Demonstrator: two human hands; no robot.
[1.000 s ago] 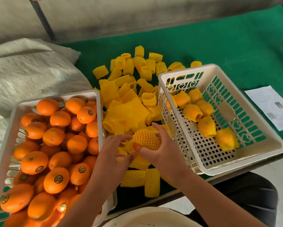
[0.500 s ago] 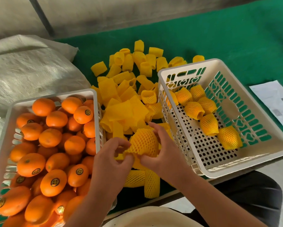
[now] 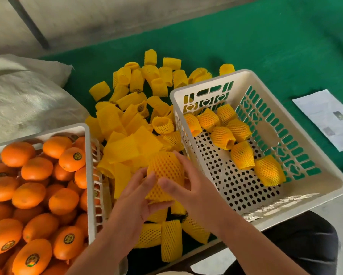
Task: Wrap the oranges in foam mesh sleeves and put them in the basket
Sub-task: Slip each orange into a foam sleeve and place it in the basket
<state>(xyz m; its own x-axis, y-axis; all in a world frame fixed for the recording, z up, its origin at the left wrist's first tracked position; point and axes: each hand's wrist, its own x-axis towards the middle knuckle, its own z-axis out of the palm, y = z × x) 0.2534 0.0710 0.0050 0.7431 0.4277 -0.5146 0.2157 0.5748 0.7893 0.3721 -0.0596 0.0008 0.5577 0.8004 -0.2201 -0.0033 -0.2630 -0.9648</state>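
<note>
A sleeved orange (image 3: 165, 171), covered in yellow foam mesh, is held between both hands above the sleeve pile. My left hand (image 3: 136, 199) pinches the lower edge of its sleeve from the left. My right hand (image 3: 188, 183) cups it from the right, fingers curved round it. The white basket on the right (image 3: 313, 187) holds several wrapped oranges (image 3: 242, 157). The white basket on the left (image 3: 88, 175) is full of bare oranges (image 3: 36, 168) with stickers.
Loose yellow foam sleeves (image 3: 139, 108) are heaped on the green table cover (image 3: 275, 46) between the baskets, some near the front edge. A grey sack (image 3: 24, 96) lies at the left. A white paper (image 3: 327, 118) sits at the right.
The sleeved orange has been lifted a little and turned upright between the hands. My left hand has moved to its lower edge. The camera has shifted slightly.
</note>
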